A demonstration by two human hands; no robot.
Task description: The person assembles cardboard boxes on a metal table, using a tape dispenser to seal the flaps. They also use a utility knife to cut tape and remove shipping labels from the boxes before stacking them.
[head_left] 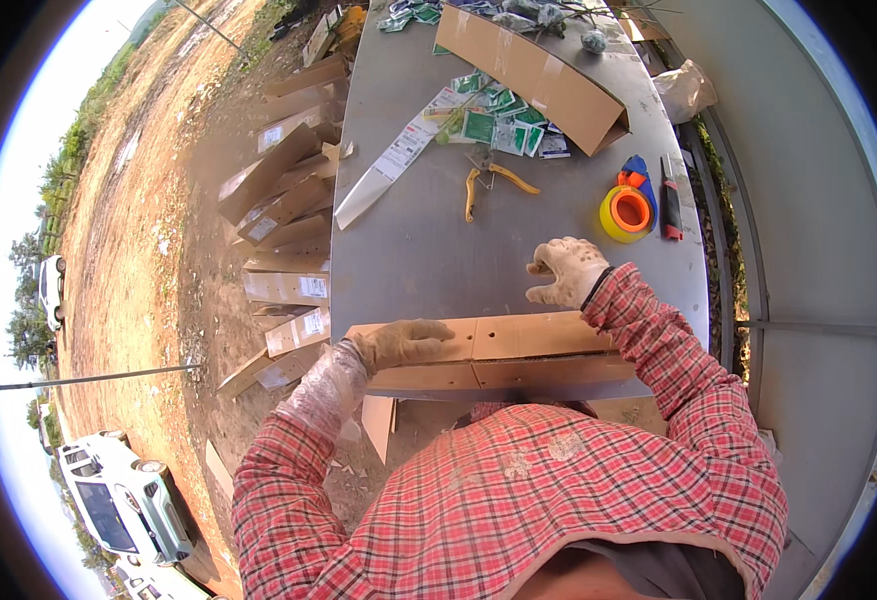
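A long, narrow cardboard box point(536, 337) with small round holes lies across the table edge nearest me. Along its upper side runs a dark lengthwise gap between two panels. My left hand point(406, 343), in a worn pale glove, lies palm down on the box's left end with the fingers stretched out. Clear plastic film wraps that wrist. Just beyond the box's right part, my gloved right hand point(569, 271) hovers over the table, thumb and curled fingers apart, nothing seen between them. A yellow tape roll on a blue-and-orange dispenser point(628, 208) lies beyond it.
On the metal table point(401, 262) lie yellow-handled pruning shears point(492, 180), a red-and-black knife point(671, 202), a label strip point(401, 154), green sachets point(509, 124) and another long carton point(528, 71). Several labelled cartons point(288, 285) stand left of the table. A grey panel wall point(813, 225) rises at right.
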